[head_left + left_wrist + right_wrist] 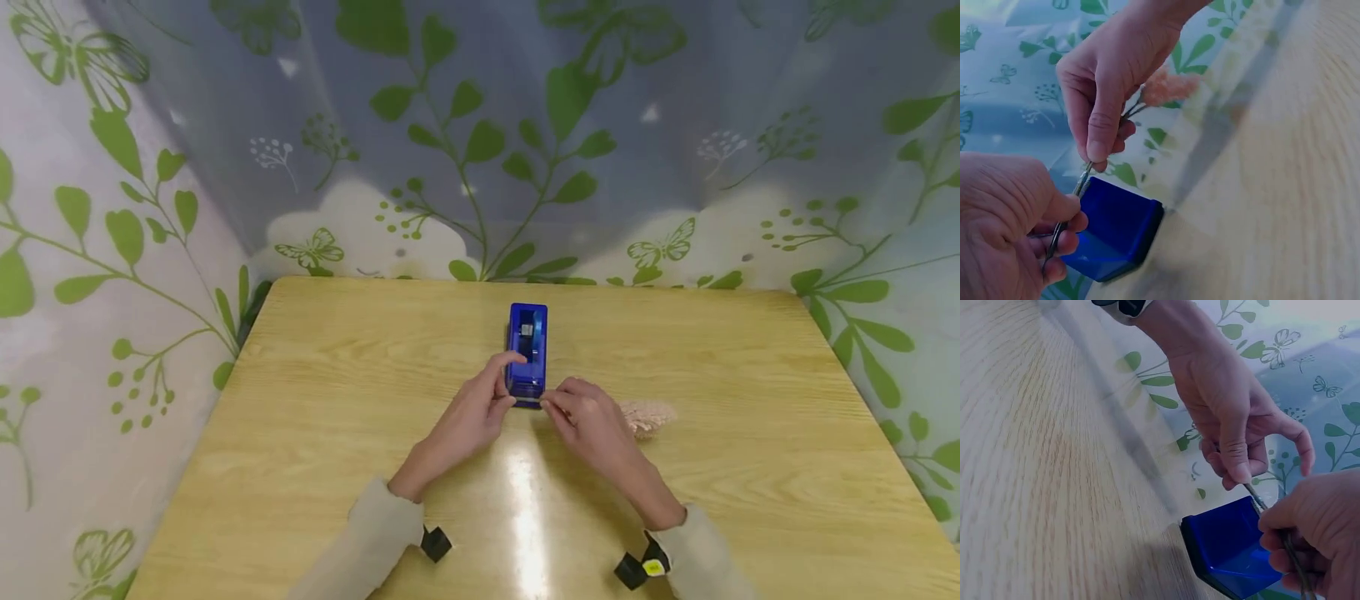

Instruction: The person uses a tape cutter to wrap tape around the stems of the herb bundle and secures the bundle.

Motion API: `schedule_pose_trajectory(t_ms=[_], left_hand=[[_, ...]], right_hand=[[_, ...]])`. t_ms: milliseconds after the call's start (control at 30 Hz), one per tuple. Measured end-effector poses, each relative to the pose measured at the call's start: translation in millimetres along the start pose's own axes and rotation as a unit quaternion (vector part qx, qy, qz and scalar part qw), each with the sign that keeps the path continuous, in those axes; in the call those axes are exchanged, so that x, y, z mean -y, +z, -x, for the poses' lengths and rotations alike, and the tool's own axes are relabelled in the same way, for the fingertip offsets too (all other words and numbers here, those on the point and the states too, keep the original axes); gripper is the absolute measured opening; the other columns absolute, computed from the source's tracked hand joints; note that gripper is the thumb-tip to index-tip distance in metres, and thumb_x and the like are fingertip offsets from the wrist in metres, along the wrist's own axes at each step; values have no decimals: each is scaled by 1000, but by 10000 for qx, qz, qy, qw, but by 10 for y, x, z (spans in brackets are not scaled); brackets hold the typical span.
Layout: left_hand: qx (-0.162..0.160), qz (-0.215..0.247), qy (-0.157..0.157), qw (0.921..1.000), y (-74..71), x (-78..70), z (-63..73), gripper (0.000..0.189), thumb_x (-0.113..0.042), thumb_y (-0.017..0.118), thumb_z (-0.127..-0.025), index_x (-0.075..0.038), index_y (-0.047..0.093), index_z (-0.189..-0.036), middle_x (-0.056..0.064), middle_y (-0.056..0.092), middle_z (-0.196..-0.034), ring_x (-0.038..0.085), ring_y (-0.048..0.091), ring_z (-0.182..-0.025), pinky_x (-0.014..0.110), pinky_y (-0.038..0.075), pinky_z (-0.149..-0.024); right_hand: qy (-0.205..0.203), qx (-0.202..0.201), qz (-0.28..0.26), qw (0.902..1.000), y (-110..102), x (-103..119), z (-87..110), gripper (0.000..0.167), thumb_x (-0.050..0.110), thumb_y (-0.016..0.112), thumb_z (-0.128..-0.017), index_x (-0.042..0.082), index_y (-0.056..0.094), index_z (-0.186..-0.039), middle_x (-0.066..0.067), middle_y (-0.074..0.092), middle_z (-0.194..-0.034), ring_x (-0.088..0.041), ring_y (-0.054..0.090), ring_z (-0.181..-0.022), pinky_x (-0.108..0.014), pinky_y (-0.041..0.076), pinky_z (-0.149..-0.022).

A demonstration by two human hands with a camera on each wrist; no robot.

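In the head view my left hand (474, 404) and right hand (596, 423) meet at the near end of a blue, box-like plastic object (542, 342). Between them runs a thin stem (1082, 181), pinched by thumb and fingers of both hands. My left index finger stretches out over the blue object. A pink, fluffy dried sprig (648, 417) sticks out behind my right hand; in the left wrist view its dark stalks go into that hand. Whether these stalks and the thin stem are one piece is hidden by the fingers.
Everything is over a light wood-grain table (337, 333). A leaf-patterned curtain (480, 167) stands along its back and sides. Inside the blue object sits a small pale piece (527, 330). Each wrist wears a small black camera (436, 544).
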State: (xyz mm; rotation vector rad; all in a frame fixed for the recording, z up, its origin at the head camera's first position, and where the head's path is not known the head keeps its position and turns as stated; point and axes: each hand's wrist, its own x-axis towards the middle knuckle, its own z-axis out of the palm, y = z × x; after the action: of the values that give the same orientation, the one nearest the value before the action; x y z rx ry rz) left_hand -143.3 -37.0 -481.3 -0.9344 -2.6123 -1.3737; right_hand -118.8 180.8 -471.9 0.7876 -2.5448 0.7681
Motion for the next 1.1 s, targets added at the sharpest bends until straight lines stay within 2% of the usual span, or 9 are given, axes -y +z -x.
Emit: schedule_pose_trajectory(t_ms=[167, 267, 400, 533, 667, 767, 900, 1100], left_hand=[[217, -195, 248, 9993, -4, -54, 31, 22, 6, 59, -102, -8, 62, -119, 6, 64, -98, 14, 56, -83, 25, 52, -72], [243, -177, 394, 9988, 14, -83, 33, 15, 2, 60, -103, -6, 70, -109, 7, 69, -102, 14, 60, -86, 23, 53, -75], [206, 91, 402, 9989, 44, -103, 53, 16, 0, 64, -102, -6, 77, -108, 8, 73, -103, 11, 64, -87, 20, 54, -74], [-22, 321, 406, 9987, 66, -113, 74, 18, 1, 66, -100, -7, 79, -110, 8, 75, -102, 11, 66, -86, 20, 55, -74], [-279, 351, 464, 9979, 83, -117, 74, 18, 2, 68, -98, -7, 80, -110, 6, 77, -102, 14, 71, -93, 22, 57, -81], [-403, 263, 389, 9981, 86, -129, 75, 18, 1, 71, -97, -5, 80, -111, 5, 78, -104, 17, 72, -96, 24, 58, -82], [-342, 62, 320, 9989, 90, -135, 77, 18, -1, 72, -96, -5, 80, -112, 6, 78, -103, 17, 72, -95, 25, 58, -83], [23, -413, 403, 9983, 95, -138, 74, 17, -3, 68, -100, -5, 79, -113, 7, 75, -96, 17, 63, -90, 27, 53, -79]], right_hand=[[397, 400, -360, 9978, -48, 27, 7, 6, 0, 77, -92, -2, 80, -97, -5, 67, -82, -7, 52, -63, -20, 45, -53], [507, 466, -611, 9958, -63, 31, 12, 5, 0, 75, -94, 0, 80, -96, -2, 66, -81, -5, 50, -64, -20, 45, -54], [547, 551, -870, 9932, -85, 46, 10, 7, 2, 73, -96, 3, 80, -96, 1, 65, -80, -3, 50, -65, -20, 45, -54], [566, 590, -1024, 9914, -110, 53, -3, 7, 2, 73, -96, 3, 80, -97, 0, 65, -81, -3, 50, -65, -20, 46, -53], [542, 610, -1137, 9902, -138, 39, -17, 7, 1, 74, -95, 2, 81, -97, 1, 65, -80, -4, 51, -64, -20, 46, -53], [475, 617, -1146, 9904, -150, 23, -21, 7, 1, 74, -95, 2, 81, -96, 3, 65, -79, -3, 51, -65, -20, 47, -53], [309, 589, -942, 9933, -155, 18, -13, 7, 0, 76, -92, 3, 82, -95, 3, 66, -79, -2, 54, -65, -20, 48, -55], [-419, 268, 137, 9987, -129, 24, -6, 9, -1, 86, -82, 4, 83, -89, -1, 73, -81, -10, 64, -65, -28, 51, -60]])
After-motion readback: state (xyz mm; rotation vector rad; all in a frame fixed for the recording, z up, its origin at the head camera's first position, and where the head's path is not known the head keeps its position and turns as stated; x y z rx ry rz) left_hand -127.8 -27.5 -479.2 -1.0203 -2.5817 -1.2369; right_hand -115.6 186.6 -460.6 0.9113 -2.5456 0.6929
